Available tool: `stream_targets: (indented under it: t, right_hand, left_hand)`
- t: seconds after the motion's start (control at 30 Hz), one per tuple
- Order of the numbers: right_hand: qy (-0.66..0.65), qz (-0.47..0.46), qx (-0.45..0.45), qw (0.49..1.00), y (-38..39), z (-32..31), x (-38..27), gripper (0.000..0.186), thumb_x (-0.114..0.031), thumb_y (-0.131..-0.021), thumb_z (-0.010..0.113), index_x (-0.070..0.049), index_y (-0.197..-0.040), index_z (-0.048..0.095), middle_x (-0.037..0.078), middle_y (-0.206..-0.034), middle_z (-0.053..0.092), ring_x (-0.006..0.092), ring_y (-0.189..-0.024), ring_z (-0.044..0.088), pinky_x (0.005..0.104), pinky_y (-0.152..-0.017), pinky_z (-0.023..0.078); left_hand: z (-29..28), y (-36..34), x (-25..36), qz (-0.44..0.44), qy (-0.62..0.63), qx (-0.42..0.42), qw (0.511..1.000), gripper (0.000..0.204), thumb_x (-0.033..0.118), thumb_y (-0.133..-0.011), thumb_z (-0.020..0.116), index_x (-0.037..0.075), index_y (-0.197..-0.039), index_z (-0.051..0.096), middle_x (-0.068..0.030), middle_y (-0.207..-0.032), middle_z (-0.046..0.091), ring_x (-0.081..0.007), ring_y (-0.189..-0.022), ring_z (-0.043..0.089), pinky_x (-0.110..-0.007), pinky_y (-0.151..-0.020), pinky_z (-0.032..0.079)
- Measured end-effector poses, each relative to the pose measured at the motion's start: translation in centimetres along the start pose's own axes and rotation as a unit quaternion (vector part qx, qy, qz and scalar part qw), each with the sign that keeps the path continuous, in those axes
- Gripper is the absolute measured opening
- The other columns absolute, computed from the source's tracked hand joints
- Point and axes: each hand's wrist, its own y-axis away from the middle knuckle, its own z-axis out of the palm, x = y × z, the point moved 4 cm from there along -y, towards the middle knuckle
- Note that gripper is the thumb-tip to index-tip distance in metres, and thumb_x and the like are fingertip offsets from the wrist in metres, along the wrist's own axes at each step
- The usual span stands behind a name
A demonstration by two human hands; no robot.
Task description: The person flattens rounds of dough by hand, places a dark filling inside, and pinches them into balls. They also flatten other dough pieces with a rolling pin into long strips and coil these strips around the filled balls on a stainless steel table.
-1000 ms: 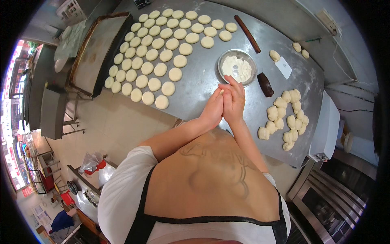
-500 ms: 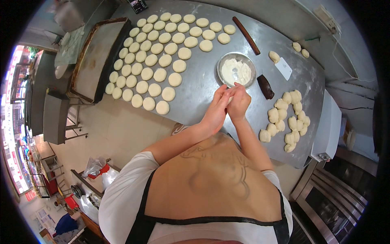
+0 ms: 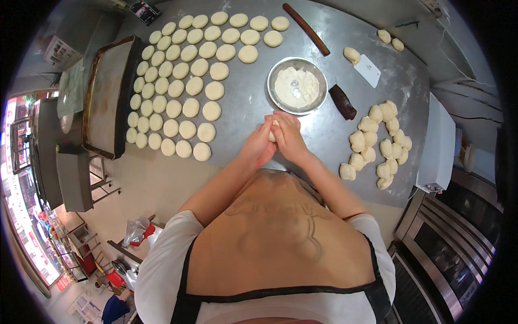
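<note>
Both my hands are cupped together just in front of the flour bowl. Between them a pale piece of dough (image 3: 273, 133) shows in part; the fingers cover the rest. My left hand (image 3: 257, 144) wraps it from the left, and my right hand (image 3: 288, 136) closes over it from the right. The round metal bowl (image 3: 271, 97) beyond my fingertips holds white flour (image 3: 298, 86). Flat round dough discs (image 3: 190, 107) lie in rows over the left of the steel table (image 3: 243, 113). At the right sits a group of dough lumps (image 3: 368, 139).
A wooden rolling pin (image 3: 306, 29) lies at the back. Right of the bowl are a dark brown block (image 3: 342, 102), a white scraper (image 3: 368, 71) and a loose dough lump (image 3: 352, 55). A large baking tray (image 3: 110, 97) stands off the table's left end. A white box-shaped appliance (image 3: 436, 143) adjoins the right edge.
My view has shifted, so the table's contents sit farther left in the picture. My hands stay pressed together, and the dough between them shows more plainly now.
</note>
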Motion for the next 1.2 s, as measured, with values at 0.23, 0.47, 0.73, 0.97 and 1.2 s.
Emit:
stream_targets:
  t: [0.23, 0.47, 0.73, 0.97, 1.2]
  right_hand:
    - [0.186, 0.013, 0.097, 0.978, -8.2, -3.4, 10.3, 0.028, -0.023, -0.093, 0.059, -0.007, -0.114, 0.069, 0.008, -0.112, 0.066, 0.0309, -0.103, 0.057, 0.0421, -0.095, 0.045]
    - [0.252, -0.023, 0.028, 0.967, -10.7, -3.2, 12.2, 0.03, -0.026, -0.092, 0.061, -0.006, -0.113, 0.069, 0.008, -0.11, 0.066, 0.0295, -0.102, 0.058, 0.042, -0.091, 0.049]
    - [0.211, -0.013, 0.058, 0.976, -9.3, -4.8, 11.5, 0.025, -0.024, -0.093, 0.059, -0.006, -0.105, 0.072, 0.008, -0.103, 0.07, 0.0299, -0.101, 0.058, 0.042, -0.091, 0.046]
    - [0.116, -0.124, 0.05, 0.984, -4.7, -5.8, 1.2, 0.029, -0.019, -0.092, 0.057, -0.008, -0.115, 0.069, 0.011, -0.115, 0.068, 0.0314, -0.111, 0.058, 0.0432, -0.098, 0.042]
    - [0.036, -0.035, 0.068, 0.996, -1.8, -2.8, -1.5, 0.037, -0.025, -0.095, 0.053, -0.004, -0.124, 0.061, 0.015, -0.126, 0.062, 0.0312, -0.121, 0.055, 0.044, -0.105, 0.035]
  left_hand:
    - [-1.9, -1.6, 0.3, 0.31, -0.745, 0.05, 0.589, 0.047, 0.018, -0.088, 0.066, 0.006, -0.131, 0.052, -0.015, -0.125, 0.058, -0.0307, -0.106, 0.059, -0.038, -0.094, 0.047]
    - [-4.4, -2.8, -1.7, 0.163, -0.812, -0.105, 0.551, 0.031, 0.014, -0.084, 0.067, 0.009, -0.114, 0.059, -0.0093, -0.108, 0.061, -0.032, -0.102, 0.059, -0.041, -0.088, 0.049]
    - [1.1, -5.3, -2.6, 0.178, -0.743, -0.069, 0.642, 0.042, 0.029, -0.094, 0.061, 0.006, -0.129, 0.056, -0.0129, -0.13, 0.057, -0.0313, -0.117, 0.056, -0.04, -0.1, 0.045]
    - [3.0, -4.6, 3.0, -0.04, 0.091, -0.019, 0.995, 0.06, 0.05, -0.105, 0.033, 0.0, -0.137, 0.043, -0.0125, -0.141, 0.046, -0.0251, -0.129, 0.047, -0.042, -0.112, 0.038]
    - [3.8, -1.5, 1.6, 0.014, 0.027, 0.009, 0.999, 0.051, 0.041, -0.105, 0.041, 0.0, -0.135, 0.043, -0.0092, -0.131, 0.055, -0.0193, -0.121, 0.054, -0.034, -0.101, 0.046]
